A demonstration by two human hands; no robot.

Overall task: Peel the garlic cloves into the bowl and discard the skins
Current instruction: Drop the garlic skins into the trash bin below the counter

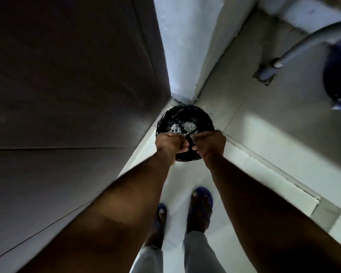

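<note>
Garlic skins (182,127): lying pale, flaky in black-lined bin (165,123) | left hand (168,143), right hand (209,143): fingers curling, contents indiscernible

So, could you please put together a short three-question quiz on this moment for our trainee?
1. True or false: both hands are held over the bin.
2. What lines the bin? A) black bag B) white paper C) nothing
3. Fill in: the bin stands on the floor in a ____ between the dark panel and the pale wall.

Key:
1. True: the left hand and right hand are fists side by side above its near rim.
2. A. Pale scraps lie inside.
3. Corner.
</note>
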